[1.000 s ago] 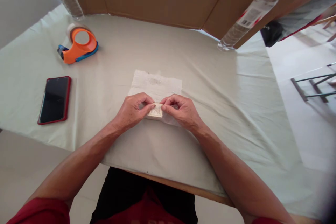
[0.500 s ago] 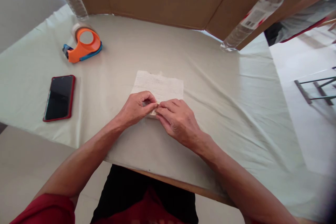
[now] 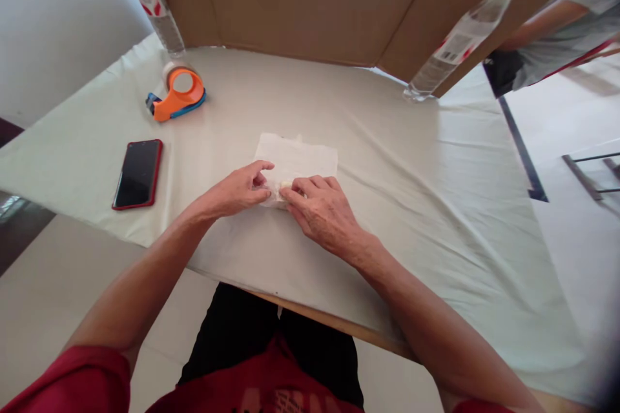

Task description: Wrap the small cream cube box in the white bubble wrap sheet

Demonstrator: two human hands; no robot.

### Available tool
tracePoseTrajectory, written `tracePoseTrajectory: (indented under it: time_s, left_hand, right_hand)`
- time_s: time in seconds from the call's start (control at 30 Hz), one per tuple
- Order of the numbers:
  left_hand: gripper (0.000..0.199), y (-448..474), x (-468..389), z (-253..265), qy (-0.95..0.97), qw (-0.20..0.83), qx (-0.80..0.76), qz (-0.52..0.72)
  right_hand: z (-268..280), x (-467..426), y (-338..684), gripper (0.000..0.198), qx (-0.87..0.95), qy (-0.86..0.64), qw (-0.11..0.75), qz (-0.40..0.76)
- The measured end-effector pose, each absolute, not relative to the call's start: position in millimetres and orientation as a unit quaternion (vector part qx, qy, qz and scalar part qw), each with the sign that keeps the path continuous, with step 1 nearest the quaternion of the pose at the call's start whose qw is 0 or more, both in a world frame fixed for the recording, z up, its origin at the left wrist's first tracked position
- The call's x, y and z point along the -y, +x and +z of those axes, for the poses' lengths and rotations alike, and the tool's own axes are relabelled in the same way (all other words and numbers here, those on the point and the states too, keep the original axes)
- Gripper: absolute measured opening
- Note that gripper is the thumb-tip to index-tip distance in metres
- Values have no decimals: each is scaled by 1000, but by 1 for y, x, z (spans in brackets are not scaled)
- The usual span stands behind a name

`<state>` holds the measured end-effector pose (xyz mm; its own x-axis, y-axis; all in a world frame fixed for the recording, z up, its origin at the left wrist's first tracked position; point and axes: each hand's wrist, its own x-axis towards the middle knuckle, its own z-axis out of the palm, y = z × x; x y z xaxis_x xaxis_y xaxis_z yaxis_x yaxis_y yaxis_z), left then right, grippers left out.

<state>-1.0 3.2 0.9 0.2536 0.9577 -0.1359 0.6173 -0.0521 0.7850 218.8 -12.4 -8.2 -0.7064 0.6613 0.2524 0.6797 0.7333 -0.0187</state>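
A thin white sheet, like cloth or tissue, lies flat on the covered table in front of me. At its near edge is a small pale, cream-coloured piece, too small to name. My right hand pinches this piece between thumb and fingers, with its other fingers curled over the sheet's right side. My left hand rests at the near left part of the sheet, thumb and index finger parted and nothing seen between them.
On the left lie a phone in a red case and an orange tape dispenser. A cardboard panel stands behind, with a water bottle at its left and another bottle at its right. A person is at far right.
My left hand has opened and drawn back leftward from the pale piece. My right hand stays on it. The view has shifted slightly.
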Motion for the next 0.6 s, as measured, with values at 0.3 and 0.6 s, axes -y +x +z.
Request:
tracePoseTrajectory:
  time_s: [0.3,0.6]
  left_hand:
    - [14,-9,-14,13,775,328,-516,158]
    - [17,-13,-15,2,639,428,-609,195]
  right_hand:
    - [-14,12,220,24,922,-358,136,-49]
    - [-12,11,218,22,922,-362,129,-46]
